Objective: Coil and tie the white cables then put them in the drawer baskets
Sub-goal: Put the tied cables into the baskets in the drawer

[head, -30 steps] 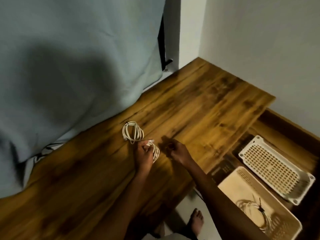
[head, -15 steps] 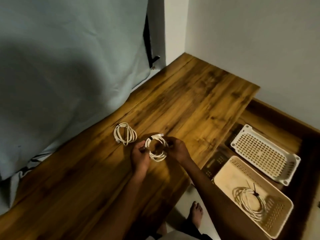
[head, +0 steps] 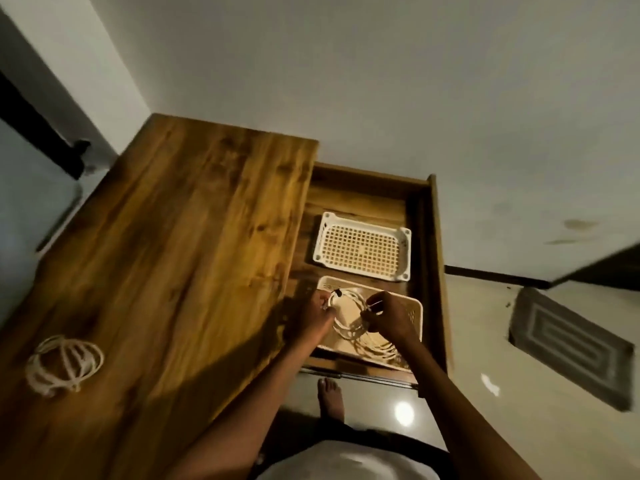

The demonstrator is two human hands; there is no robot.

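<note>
Over the drawer basket (head: pixel 415 308), both hands grip a coiled white cable (head: pixel 346 315).

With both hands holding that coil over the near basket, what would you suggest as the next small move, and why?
Probably lower and release the coiled cable into the near basket: both the left hand and right hand already hold it over that basket.

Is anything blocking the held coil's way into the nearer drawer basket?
Nothing visible. Both the left hand and right hand hold the coiled cable directly over the open nearer basket; another coil already lies in it, toward its near end.
</note>
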